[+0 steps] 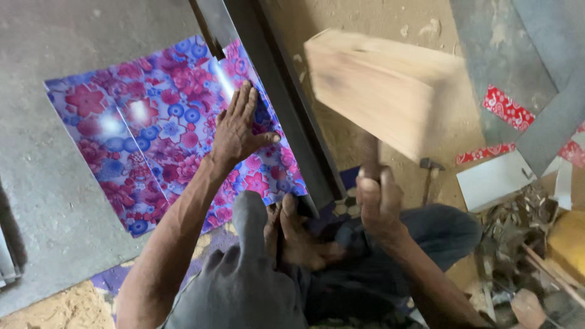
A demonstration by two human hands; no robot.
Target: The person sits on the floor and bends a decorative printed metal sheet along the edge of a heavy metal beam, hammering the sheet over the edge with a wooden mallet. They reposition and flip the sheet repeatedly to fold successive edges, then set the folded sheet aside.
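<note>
Right hand (379,201) wrapped tight on the handle of a wooden mallet (381,91) — head raised, blurred, at 12 o'clock of the fist. Left hand (239,128) flat, fingers spread, pressing the floral metal sheet (152,128) — its right edge against the dark steel bar (286,103). Bare concrete lies toward 9 o'clock.

Both arms are bare up to the frame edge, with no sleeves, and the left hand (237,131) and the right hand (379,204) wear no gloves. There are no rings on the fingers and no watch behind them at the wrists. Below the fingers, the legs are in grey-blue trousers (244,286) of soft, creased cloth, and the feet (298,234) are bare.
</note>
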